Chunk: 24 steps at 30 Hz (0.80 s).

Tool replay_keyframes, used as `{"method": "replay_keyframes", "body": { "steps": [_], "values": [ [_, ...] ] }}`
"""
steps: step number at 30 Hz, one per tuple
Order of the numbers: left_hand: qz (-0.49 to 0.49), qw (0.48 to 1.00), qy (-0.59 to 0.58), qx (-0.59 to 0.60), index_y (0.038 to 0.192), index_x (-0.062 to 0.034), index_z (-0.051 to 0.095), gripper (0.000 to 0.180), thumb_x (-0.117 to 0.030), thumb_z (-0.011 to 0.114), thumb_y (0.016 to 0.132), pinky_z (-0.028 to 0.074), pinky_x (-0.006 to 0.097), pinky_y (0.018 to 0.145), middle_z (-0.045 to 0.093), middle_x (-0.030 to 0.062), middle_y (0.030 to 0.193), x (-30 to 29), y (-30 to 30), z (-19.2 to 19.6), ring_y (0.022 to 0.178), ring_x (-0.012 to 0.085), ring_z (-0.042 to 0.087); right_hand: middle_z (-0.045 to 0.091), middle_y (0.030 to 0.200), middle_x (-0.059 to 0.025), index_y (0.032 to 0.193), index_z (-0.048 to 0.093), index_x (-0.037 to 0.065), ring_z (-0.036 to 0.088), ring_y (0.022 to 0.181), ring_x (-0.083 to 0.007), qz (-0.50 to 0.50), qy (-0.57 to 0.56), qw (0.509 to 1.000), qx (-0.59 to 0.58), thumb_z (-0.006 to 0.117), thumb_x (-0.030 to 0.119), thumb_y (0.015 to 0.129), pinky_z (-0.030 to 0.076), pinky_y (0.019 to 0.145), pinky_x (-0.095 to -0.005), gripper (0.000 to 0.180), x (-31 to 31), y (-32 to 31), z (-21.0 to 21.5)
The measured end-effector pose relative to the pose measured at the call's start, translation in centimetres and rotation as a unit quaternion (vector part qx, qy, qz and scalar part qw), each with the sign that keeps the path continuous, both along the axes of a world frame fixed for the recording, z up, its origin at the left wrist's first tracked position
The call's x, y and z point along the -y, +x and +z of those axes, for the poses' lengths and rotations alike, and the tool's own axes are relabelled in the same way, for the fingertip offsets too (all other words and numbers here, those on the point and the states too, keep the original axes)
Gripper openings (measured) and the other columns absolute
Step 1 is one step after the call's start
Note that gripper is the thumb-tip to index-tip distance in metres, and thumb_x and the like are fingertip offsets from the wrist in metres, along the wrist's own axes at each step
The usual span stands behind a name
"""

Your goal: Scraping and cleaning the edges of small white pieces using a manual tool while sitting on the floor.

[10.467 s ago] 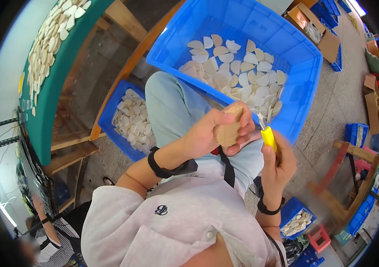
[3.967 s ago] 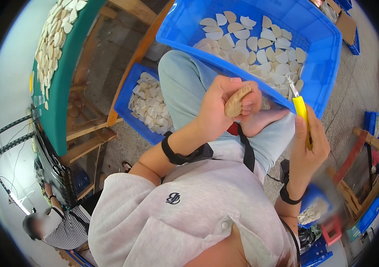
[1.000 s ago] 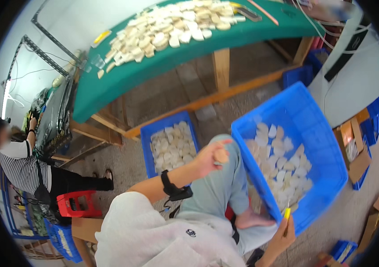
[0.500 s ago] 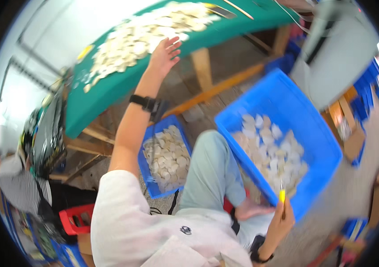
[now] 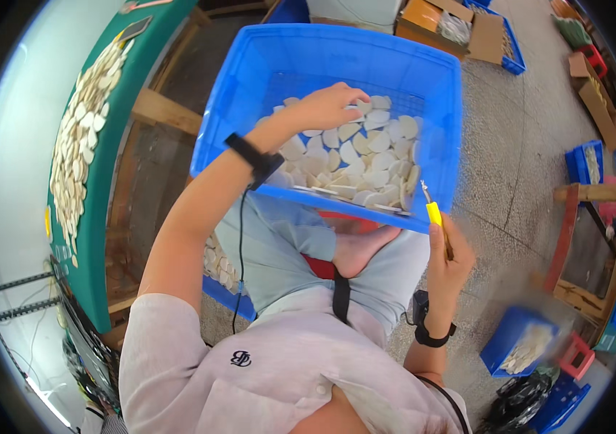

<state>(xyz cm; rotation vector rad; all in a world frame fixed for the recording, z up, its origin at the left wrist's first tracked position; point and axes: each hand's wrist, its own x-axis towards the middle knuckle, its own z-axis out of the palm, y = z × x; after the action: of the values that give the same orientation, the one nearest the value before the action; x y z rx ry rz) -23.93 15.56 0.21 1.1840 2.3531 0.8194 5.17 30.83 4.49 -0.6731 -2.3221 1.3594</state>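
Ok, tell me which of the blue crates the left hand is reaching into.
The big blue crate straight ahead, half full of pale flat pieces. The left hand is inside it; the smaller crates sit off to the right, out of reach.

This is a small workshop for hand processing, shown by its bare concrete floor (image 5: 525, 166), blue plastic crates (image 5: 337, 65) of pale cut pieces (image 5: 366, 155), a green-topped wooden worktable (image 5: 98, 181) spread with more, and cardboard boxes (image 5: 460, 29) nearby.
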Motion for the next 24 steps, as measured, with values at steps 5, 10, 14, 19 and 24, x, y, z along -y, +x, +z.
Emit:
{"method": "replay_keyframes", "body": {
  "steps": [5, 10, 14, 19, 24],
  "values": [
    [-0.063, 0.96, -0.25, -0.106, 0.107, -0.0067, 0.059, 0.037, -0.031, 0.052, 0.081, 0.045, 0.045, 0.081, 0.057, 0.0222, 0.105, -10.2, -2.0, -10.2, 0.096, 0.0373, 0.055, 0.058, 0.072, -0.0086, 0.101, 0.062, -0.001, 0.049, 0.058, -0.0123, -0.046, -0.012, 0.999, 0.016, 0.06, 0.013, 0.085, 0.038, 0.052, -0.025, 0.022, -3.6, 1.4, -0.8],
    [-0.01, 0.974, -0.201, -0.103, 0.118, 0.0008, 0.048, 0.051, -0.025, 0.061, 0.076, 0.044, 0.045, 0.083, 0.057, 0.0213, 0.108, -8.4, -0.3, -21.2, 0.098, 0.037, 0.054, 0.06, 0.075, -0.0114, 0.099, 0.063, 0.005, 0.057, 0.059, -0.0259, -0.054, 0.013, 0.998, 0.025, 0.065, 0.017, 0.08, 0.044, 0.053, -0.0317, 0.023, -5.9, 2.3, -3.9],
    [0.082, 0.959, -0.261, -0.076, 0.116, -0.0069, 0.046, 0.052, -0.017, 0.07, 0.071, 0.046, 0.045, 0.08, 0.046, 0.0194, 0.113, -8.8, 2.7, -19.3, 0.1, 0.0378, 0.052, 0.06, 0.072, -0.011, 0.101, 0.063, 0.002, 0.056, 0.057, -0.0175, -0.069, -0.055, 0.995, -0.043, 0.066, 0.012, 0.08, 0.043, 0.052, -0.027, 0.024, -7.4, 2.1, -4.2],
    [0.029, 0.95, -0.3, -0.087, 0.092, -0.0069, 0.059, 0.032, -0.02, 0.069, 0.064, 0.047, 0.04, 0.074, 0.064, 0.0132, 0.086, -9.5, 1.2, -16.2, 0.088, 0.0302, 0.06, 0.063, 0.079, -0.0105, 0.104, 0.062, 0.005, 0.059, 0.062, -0.019, -0.071, -0.048, 0.994, -0.073, 0.066, 0.017, 0.08, 0.045, 0.055, -0.0276, 0.027, -7.5, 0.6, -3.4],
    [-0.012, 0.989, -0.114, -0.094, 0.092, -0.006, 0.06, 0.03, -0.021, 0.065, 0.067, 0.047, 0.038, 0.068, 0.064, 0.0126, 0.081, -9.1, 0.9, -7.2, 0.08, 0.0285, 0.062, 0.065, 0.085, -0.0106, 0.104, 0.062, 0.007, 0.063, 0.067, -0.0205, -0.05, -0.099, 0.987, -0.12, 0.067, 0.021, 0.079, 0.048, 0.058, -0.0278, 0.03, -5.9, -0.5, -1.0]
  ]
}}
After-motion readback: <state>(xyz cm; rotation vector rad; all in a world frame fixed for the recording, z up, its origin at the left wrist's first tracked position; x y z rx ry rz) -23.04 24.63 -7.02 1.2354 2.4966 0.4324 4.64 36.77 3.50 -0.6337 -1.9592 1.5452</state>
